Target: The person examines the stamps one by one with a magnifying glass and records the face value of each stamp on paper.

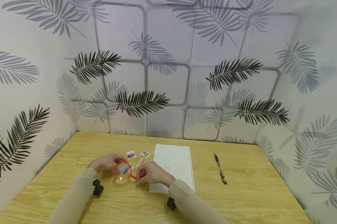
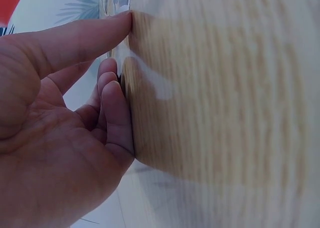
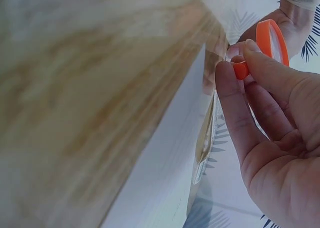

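My right hand (image 1: 151,173) pinches the short handle of an orange-rimmed magnifying glass (image 1: 114,174) between thumb and forefinger, seen closely in the right wrist view. Its lens lies over a small picture stamp (image 1: 125,170) on the table. My left hand (image 1: 108,162) rests at the stamp's left, with thumb and forefinger at its edges, partly behind the lens. In the left wrist view the left thumb (image 2: 85,42) reaches the table surface and the other fingers are bent. Beside the right hand lies a small clear-looking packet (image 1: 140,163), partly hidden.
Two more stamps, one left (image 1: 131,155) and one right (image 1: 144,154), lie beyond the hands. A lined sheet of paper (image 1: 172,155) with faint writing lies partly under the right forearm. A pen (image 1: 220,168) lies farther right on the wooden table (image 1: 249,193). Patterned walls (image 1: 168,124) enclose the table.
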Action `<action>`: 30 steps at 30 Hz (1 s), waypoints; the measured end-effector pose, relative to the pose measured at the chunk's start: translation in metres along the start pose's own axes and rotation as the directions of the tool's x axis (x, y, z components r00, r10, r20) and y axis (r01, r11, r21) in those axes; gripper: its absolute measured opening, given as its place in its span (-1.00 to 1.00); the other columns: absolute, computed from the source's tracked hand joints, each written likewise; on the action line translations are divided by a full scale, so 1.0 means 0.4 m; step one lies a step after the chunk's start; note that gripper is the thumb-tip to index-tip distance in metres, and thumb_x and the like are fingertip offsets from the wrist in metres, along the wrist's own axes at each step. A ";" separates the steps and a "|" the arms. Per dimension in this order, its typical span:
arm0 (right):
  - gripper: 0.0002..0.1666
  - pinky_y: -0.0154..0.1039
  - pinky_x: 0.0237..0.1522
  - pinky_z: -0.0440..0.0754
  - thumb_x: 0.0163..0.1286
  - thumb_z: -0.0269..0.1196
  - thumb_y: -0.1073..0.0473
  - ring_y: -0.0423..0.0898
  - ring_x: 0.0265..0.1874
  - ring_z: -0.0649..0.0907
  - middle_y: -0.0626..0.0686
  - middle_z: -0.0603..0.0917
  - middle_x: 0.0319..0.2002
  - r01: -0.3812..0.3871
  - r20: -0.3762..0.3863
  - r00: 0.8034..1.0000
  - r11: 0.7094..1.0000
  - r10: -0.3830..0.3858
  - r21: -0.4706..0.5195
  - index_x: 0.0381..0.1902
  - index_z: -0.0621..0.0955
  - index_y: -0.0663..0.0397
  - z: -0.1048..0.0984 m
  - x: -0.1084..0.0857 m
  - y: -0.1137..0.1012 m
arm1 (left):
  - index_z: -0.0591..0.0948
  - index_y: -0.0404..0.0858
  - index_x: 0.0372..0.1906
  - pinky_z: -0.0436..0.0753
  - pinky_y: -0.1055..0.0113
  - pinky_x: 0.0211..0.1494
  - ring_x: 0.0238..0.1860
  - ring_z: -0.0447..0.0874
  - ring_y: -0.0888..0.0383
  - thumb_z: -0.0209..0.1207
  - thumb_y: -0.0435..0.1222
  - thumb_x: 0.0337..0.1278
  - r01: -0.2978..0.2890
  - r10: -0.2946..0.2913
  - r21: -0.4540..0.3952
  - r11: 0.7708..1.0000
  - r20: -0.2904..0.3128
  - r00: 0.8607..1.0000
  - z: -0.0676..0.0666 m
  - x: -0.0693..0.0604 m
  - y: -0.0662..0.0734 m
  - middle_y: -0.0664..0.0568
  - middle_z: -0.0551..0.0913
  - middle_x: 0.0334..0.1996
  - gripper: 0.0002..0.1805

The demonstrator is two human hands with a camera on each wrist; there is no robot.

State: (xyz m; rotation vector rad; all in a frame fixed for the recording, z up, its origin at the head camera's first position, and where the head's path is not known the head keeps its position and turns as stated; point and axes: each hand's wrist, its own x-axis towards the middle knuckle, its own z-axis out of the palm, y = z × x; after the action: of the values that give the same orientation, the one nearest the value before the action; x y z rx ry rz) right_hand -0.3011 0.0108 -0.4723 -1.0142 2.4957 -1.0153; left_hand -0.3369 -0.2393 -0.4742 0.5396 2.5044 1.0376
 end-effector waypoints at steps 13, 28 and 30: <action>-0.85 -0.50 -0.42 0.54 0.10 0.49 0.24 -0.42 -0.54 0.61 -0.19 0.71 -0.55 -0.004 0.015 1.000 1.000 0.004 0.002 -0.53 0.68 0.00 -0.015 -0.023 -0.003 | 0.67 -0.25 -0.02 0.39 0.30 -0.22 -0.25 0.39 0.08 0.15 -0.64 -0.54 0.025 -0.025 -0.029 0.999 -0.009 1.000 0.001 0.007 0.006 -0.11 0.56 -0.24 -0.32; -0.88 -0.42 -0.45 0.60 0.15 0.45 0.28 -0.30 -0.54 0.66 -0.12 0.70 -0.52 0.032 0.025 0.999 0.994 -0.035 0.105 -0.47 0.67 0.03 -0.034 -0.055 0.012 | 0.61 -0.37 0.03 0.38 0.32 -0.23 -0.26 0.37 0.10 0.21 -0.61 -0.32 -0.034 0.034 -0.059 0.998 0.003 0.999 -0.002 -0.001 0.001 -0.10 0.53 -0.27 -0.43; -0.91 -0.36 -0.45 0.66 0.18 0.42 0.30 -0.22 -0.54 0.69 -0.06 0.71 -0.51 0.030 0.028 0.999 0.989 -0.035 0.143 -0.43 0.68 0.08 -0.038 -0.061 0.019 | 0.58 -0.39 0.04 0.40 0.30 -0.21 -0.25 0.38 0.09 0.27 -0.58 -0.27 -0.029 0.030 -0.080 0.996 0.006 1.000 0.000 -0.003 -0.001 -0.10 0.52 -0.26 -0.45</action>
State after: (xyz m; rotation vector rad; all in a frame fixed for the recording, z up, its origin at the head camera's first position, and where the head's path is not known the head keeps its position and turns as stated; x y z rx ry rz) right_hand -0.2945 0.0396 -0.4671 -1.0220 2.3517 -1.1604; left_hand -0.3361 -0.2402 -0.4743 0.5573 2.4436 1.1398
